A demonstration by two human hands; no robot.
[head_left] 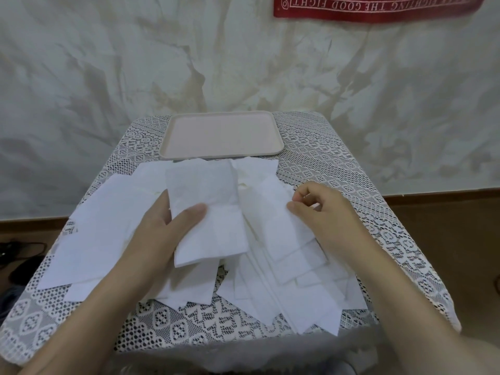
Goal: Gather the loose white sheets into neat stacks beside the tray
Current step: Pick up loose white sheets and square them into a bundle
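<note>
Several loose white sheets (97, 239) lie scattered and overlapping across the lace-covered table (338, 158). My left hand (162, 234) holds a small stack of white sheets (208, 212) lifted above the pile, thumb on top and fingers underneath. My right hand (322, 212) pinches the upper right edge of another white sheet (270, 220) lying on the right part of the pile. A pale pink tray (220, 155) sits at the far edge of the table, just behind the sheets, with nothing in it.
A wrinkled white cloth backdrop (108, 77) hangs behind the table, with a red banner (378, 8) at the top right. Dark cables (16, 250) lie on the floor to the left. The table's left and right edges drop off close to the sheets.
</note>
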